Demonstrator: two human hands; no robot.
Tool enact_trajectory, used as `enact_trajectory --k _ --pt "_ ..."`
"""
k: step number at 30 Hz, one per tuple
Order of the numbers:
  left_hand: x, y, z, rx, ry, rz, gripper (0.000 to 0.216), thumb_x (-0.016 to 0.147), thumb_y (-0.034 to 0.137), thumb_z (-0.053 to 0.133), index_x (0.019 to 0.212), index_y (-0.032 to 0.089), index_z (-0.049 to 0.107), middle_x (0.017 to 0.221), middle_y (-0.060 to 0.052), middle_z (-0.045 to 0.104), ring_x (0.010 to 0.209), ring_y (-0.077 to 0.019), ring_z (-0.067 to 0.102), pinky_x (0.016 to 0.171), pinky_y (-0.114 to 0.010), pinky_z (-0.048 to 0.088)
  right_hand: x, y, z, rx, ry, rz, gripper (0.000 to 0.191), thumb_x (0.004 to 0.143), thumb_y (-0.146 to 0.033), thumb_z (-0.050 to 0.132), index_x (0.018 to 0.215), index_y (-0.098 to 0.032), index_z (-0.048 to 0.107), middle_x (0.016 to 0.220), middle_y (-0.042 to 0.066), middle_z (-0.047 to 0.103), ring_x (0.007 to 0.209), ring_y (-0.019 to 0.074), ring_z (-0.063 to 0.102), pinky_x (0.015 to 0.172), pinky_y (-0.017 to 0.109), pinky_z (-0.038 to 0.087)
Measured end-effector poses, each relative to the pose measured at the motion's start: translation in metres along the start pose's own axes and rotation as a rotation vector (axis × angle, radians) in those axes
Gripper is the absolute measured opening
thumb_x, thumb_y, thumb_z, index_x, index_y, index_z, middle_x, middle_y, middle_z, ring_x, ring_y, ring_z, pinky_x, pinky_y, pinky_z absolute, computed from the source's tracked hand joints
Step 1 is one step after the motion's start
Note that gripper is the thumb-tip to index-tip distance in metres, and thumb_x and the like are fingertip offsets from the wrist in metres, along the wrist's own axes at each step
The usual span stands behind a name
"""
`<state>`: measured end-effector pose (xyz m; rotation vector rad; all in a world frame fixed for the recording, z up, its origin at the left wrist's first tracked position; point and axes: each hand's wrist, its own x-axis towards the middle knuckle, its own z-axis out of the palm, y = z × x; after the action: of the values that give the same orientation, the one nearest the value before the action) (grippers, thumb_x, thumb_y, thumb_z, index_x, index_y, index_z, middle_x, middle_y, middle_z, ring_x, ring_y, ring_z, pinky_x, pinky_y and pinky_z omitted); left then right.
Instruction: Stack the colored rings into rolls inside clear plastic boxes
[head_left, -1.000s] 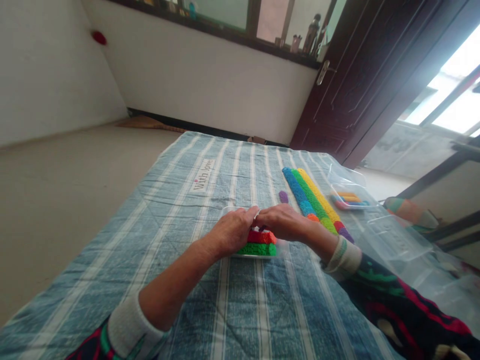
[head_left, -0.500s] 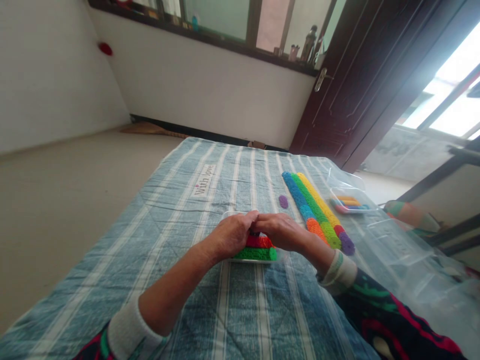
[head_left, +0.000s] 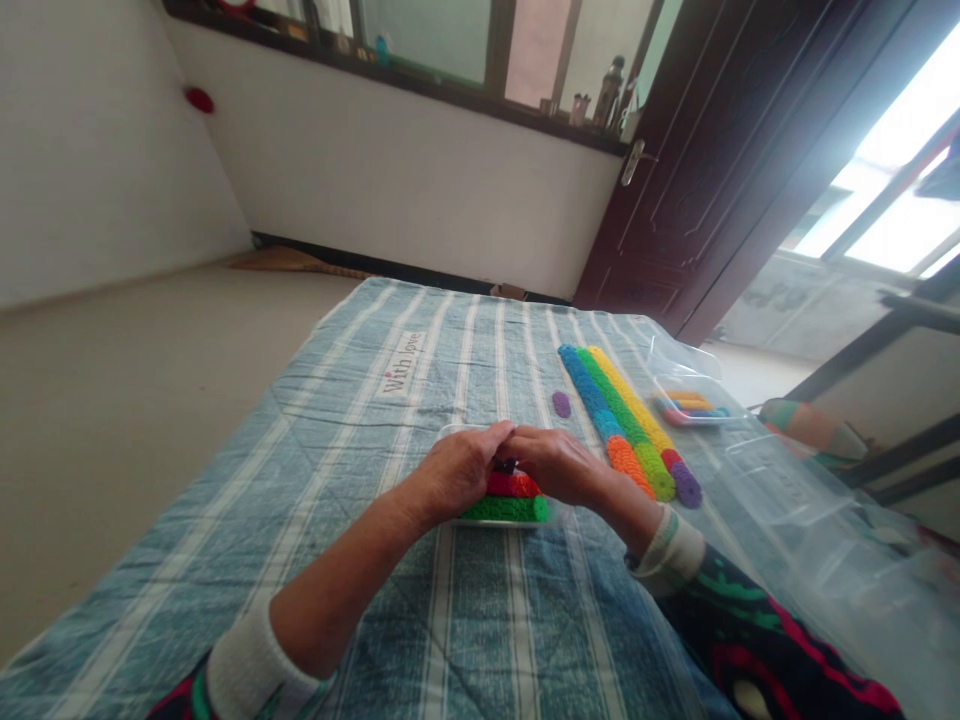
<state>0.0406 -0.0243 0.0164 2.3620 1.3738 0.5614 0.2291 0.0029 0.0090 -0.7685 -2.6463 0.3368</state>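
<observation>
Both my hands meet over a shallow clear plastic container (head_left: 491, 524) on the striped cloth. My left hand (head_left: 461, 468) is curled at its left side, and my right hand (head_left: 559, 462) arches over from the right, with the fingertips touching. Inside lie a green bumpy roll (head_left: 506, 509), which looks like small stacked discs, and a red and orange roll (head_left: 514, 485) behind it. A small dark purple piece (head_left: 505, 465) shows between my hands. My fingers are closed in, and what they grip is hidden.
Right of my hands lie a blue and orange roll (head_left: 589, 392), a green roll (head_left: 619, 415) and a yellow roll (head_left: 630, 400) with red and purple ends. A short purple piece (head_left: 561, 404) sits nearby. Clear boxes (head_left: 705, 418) line the bed-like surface's right side, one holding coloured rolls.
The whole view has shifted slightly. My hands stay together over the container, and slightly more of the dark purple piece shows between them.
</observation>
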Motion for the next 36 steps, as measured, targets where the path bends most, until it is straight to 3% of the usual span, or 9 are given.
enact_trajectory --k 14,22,28,32,36 --pt "0.0 0.003 -0.002 0.04 -0.009 0.006 0.025 0.086 0.017 0.05 0.109 0.022 0.057 0.094 -0.004 0.071 0.089 -0.0204 0.066 0.079 -0.029 0.049 -0.001 0.002 0.004 0.088 0.076 0.016 0.019 0.087 -0.006 0.051 0.096 -0.018 0.062 0.09 0.003 0.065 0.076 0.0124 0.06 0.069 0.022 0.045" --pt "0.0 -0.001 0.004 0.035 0.062 0.002 0.036 0.085 0.015 0.05 0.12 0.023 0.054 0.099 -0.004 0.071 0.095 -0.0207 0.066 0.084 -0.029 0.05 -0.004 0.007 0.009 0.044 0.117 0.066 0.024 0.082 -0.001 0.049 0.091 -0.019 0.061 0.08 0.001 0.061 0.067 0.0112 0.054 0.063 0.021 0.04" --pt "-0.001 0.006 -0.001 0.094 0.0 0.034 0.025 0.089 0.017 0.047 0.111 0.02 0.058 0.1 -0.006 0.07 0.094 -0.0214 0.066 0.082 -0.031 0.05 -0.002 0.008 0.012 0.122 0.159 0.071 0.021 0.082 -0.002 0.05 0.084 -0.019 0.062 0.076 0.0 0.061 0.068 0.0118 0.055 0.065 0.022 0.042" --pt "-0.001 0.007 0.0 0.191 -0.003 0.063 0.031 0.088 0.012 0.045 0.117 0.018 0.055 0.103 -0.009 0.069 0.094 -0.0229 0.064 0.082 -0.034 0.05 -0.005 0.006 -0.004 0.17 0.287 0.071 0.017 0.083 -0.006 0.052 0.078 -0.017 0.063 0.075 0.001 0.064 0.07 0.0127 0.059 0.067 0.023 0.045" --pt "-0.001 0.006 0.001 0.256 0.005 0.127 0.03 0.084 0.006 0.046 0.109 0.017 0.059 0.097 -0.009 0.07 0.091 -0.0246 0.064 0.08 -0.036 0.051 -0.011 0.023 -0.035 0.088 0.422 0.301 0.015 0.085 -0.012 0.053 0.077 -0.018 0.065 0.074 0.003 0.066 0.072 0.0154 0.062 0.07 0.027 0.048"
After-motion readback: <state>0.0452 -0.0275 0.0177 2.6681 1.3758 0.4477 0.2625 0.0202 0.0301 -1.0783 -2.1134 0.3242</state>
